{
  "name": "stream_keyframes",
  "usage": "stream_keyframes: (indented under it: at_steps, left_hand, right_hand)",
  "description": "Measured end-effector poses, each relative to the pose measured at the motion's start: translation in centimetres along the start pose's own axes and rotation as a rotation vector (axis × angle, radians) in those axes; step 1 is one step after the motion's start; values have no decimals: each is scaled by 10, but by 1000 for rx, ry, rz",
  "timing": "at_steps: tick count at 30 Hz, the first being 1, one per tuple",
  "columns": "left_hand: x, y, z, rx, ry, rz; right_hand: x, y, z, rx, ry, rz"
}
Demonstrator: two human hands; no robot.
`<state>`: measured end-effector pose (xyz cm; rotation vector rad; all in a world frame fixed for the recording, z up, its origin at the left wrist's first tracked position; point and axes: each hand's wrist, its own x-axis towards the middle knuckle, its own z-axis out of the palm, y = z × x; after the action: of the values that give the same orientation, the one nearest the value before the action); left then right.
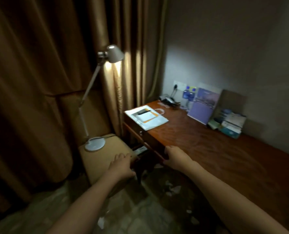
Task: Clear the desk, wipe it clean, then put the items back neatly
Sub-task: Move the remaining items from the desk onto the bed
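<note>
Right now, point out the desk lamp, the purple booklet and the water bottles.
desk lamp point(95, 144): head view, on its round base, on the chair seat.
purple booklet point(202, 106): head view, middle of its cover.
water bottles point(188, 95): head view, on the blue labels.

No print can be read: the purple booklet point(203, 105), the brochures point(230, 123) and the white bag point(146, 117) on the desk point(208, 146) are too blurred.

I'm in a dim hotel-like bedroom — heavy brown curtains point(47, 65), a wooden worktop point(208, 141) with brochures point(231, 122) — lamp point(106, 78) lit.
</note>
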<state>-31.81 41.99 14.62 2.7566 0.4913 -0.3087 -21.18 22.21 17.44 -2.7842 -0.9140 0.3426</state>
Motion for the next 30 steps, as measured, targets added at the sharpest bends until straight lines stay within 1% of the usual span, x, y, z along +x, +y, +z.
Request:
stream_keyframes:
  at_steps: [4, 7, 12, 16, 19, 21, 26, 30]
  left_hand:
    - [44, 82, -2, 96, -26, 148]
    - [73, 134, 0, 143, -44, 260]
    - [112, 195, 27, 212, -168, 386]
    - [151, 229, 41, 268, -234, 471]
    - [198, 253, 43, 255, -266, 514]
    - [233, 266, 46, 247, -284, 530]
    - [327, 292, 47, 276, -336, 522]
    - [393, 318, 40, 264, -311, 518]
  right_hand:
    - [-16, 81, -12, 45, 67, 166]
    - [-30, 129, -9, 76, 92, 283]
    - [-47, 187, 5, 114, 67, 466]
    - [-35, 226, 0, 144, 63, 562]
    - [-11, 254, -5, 152, 75, 617]
    - [11, 274, -6, 162, 50, 646]
    - [70, 320, -13, 193, 35, 777]
    - [104, 347, -20, 246, 66, 853]
